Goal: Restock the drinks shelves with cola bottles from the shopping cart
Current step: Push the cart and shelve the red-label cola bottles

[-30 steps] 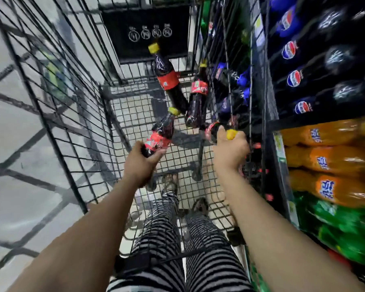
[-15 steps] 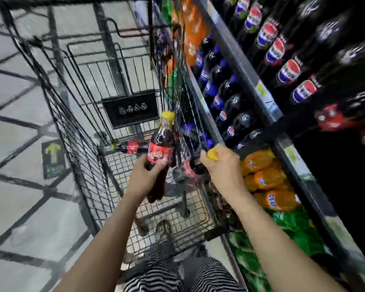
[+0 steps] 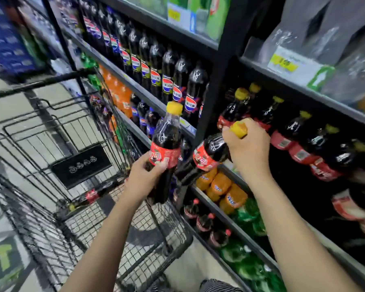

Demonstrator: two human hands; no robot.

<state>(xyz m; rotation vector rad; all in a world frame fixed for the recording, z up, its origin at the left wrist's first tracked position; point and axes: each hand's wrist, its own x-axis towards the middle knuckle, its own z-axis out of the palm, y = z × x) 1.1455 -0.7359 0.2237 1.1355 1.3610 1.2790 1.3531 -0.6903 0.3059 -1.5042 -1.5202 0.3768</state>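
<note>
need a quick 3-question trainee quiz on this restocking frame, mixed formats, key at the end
1. True or false: the left hand holds its cola bottle roughly upright, cap on top.
2. Where does the right hand grip its tilted bottle? A) at the base B) at the cap end C) round the label
3. Fill in: both held bottles have ____ caps.

Key: 1 true; 2 B; 3 yellow.
</note>
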